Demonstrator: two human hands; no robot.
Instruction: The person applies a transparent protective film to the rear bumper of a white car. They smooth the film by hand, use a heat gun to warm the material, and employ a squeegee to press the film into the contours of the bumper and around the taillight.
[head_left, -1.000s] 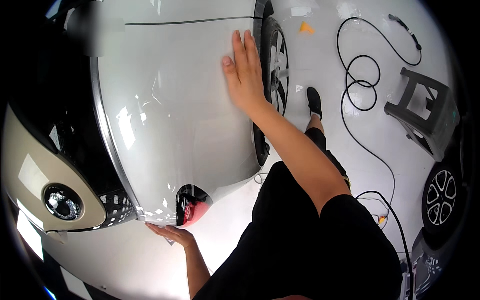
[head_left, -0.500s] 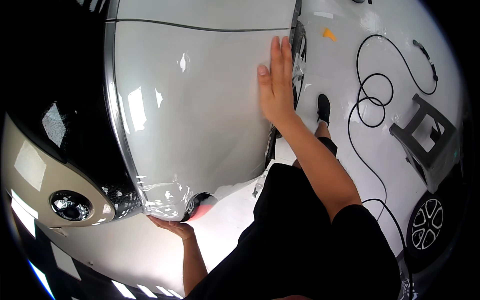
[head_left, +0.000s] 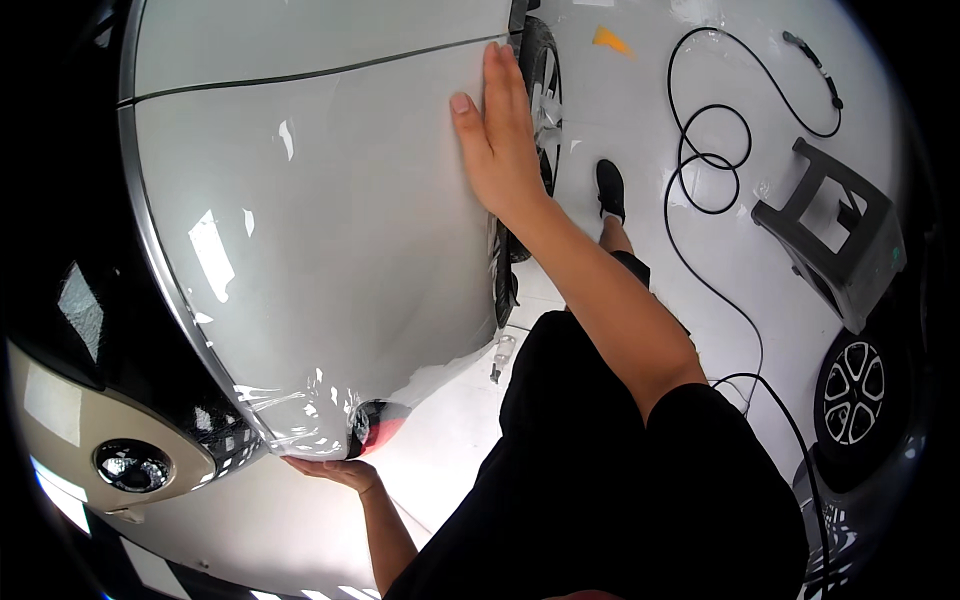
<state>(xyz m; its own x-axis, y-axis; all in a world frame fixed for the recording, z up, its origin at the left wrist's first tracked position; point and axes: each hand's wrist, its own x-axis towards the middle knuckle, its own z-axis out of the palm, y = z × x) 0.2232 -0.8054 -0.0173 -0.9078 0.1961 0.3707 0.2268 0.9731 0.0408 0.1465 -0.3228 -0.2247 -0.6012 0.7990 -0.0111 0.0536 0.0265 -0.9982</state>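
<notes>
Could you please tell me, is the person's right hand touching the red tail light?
Apart. The head view shows the right hand beside the wheel, with a broad stretch of pale body panel between it and the red tail light.

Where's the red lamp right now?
In the head view, the red lamp is left of centre, in the lower half, at the bottom edge of the pale panel, just above and right of the left hand.
</notes>
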